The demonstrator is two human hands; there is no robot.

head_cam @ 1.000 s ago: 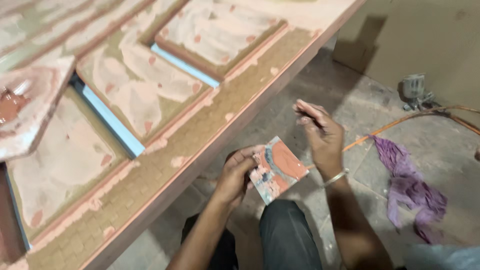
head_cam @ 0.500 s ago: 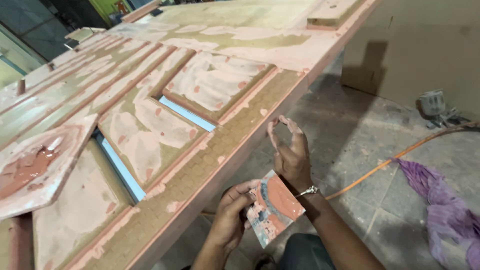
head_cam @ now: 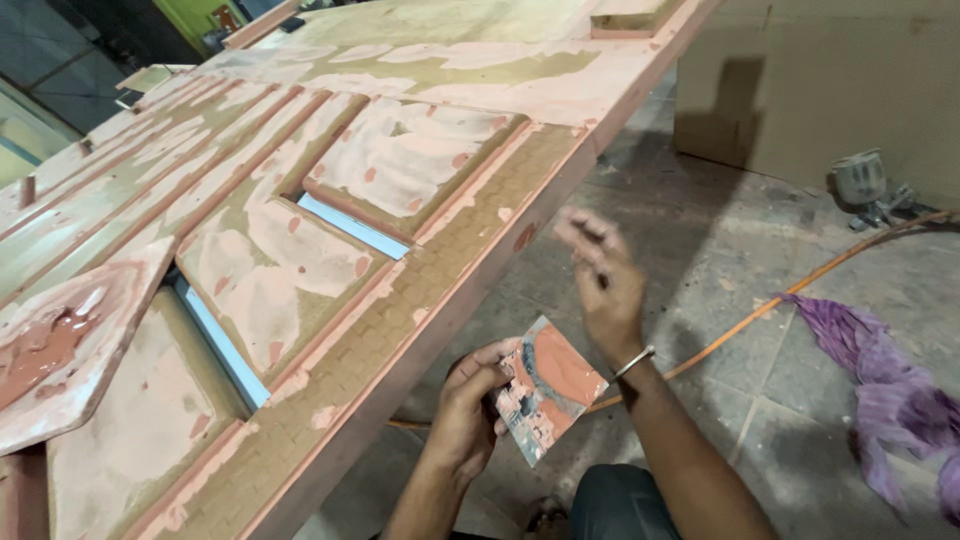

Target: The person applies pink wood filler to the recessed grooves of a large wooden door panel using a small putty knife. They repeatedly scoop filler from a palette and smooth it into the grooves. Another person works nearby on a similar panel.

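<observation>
Head view: my left hand pinches a small putty-smeared square plate just off the near edge of the paneled door. My right hand hovers above it, fingers loosely curled, holding nothing. Purple rag lies on the floor.

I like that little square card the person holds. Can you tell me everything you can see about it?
The card is a small, flat square piece, smeared with reddish-pink putty and grey patches, with a thick reddish blob near its upper corner. Its material is hard to tell under the smears. It is tilted like a diamond, below the edge of the putty-covered door panel. The left hand grips its left edge; the right hand hovers above, not touching.
</observation>
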